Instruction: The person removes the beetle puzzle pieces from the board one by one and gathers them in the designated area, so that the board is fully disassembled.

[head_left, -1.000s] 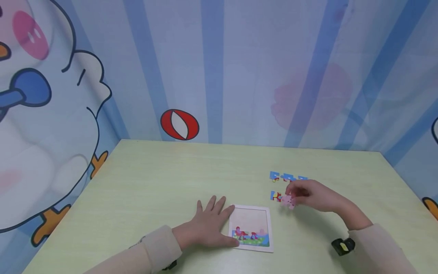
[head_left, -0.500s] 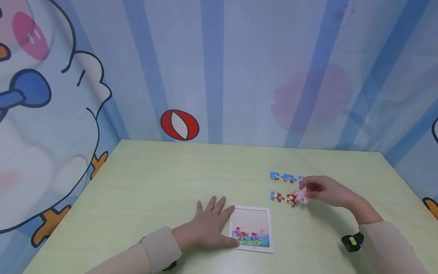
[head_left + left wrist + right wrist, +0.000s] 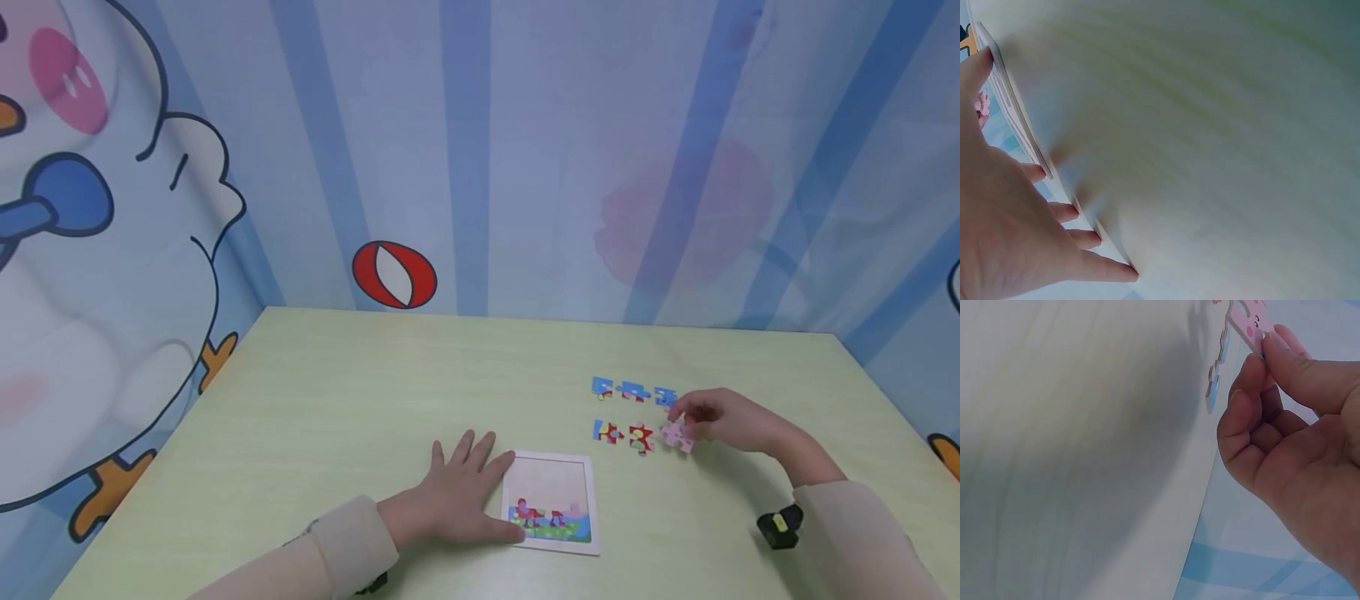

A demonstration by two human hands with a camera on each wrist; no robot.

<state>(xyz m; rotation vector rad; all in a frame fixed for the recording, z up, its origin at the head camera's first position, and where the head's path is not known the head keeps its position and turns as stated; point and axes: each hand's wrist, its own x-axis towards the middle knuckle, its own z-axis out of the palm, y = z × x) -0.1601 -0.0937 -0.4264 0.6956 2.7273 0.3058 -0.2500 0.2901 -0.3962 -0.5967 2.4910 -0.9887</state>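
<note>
The left hand (image 3: 453, 500) lies spread at the left side of the shallow tray (image 3: 543, 480), thumb on the near corner, index fingertip at the far corner. The tray contains a colored picture section (image 3: 576, 528) in its near part, with pale base beyond. The right hand (image 3: 733, 422) pinches the pink puzzle piece (image 3: 674, 434) between thumb and index finger; the piece projects left of the fingertips, near two red-patterned pieces (image 3: 641, 437). Table contact cannot be determined. Three blue pieces (image 3: 633, 390) form the row beyond.
</note>
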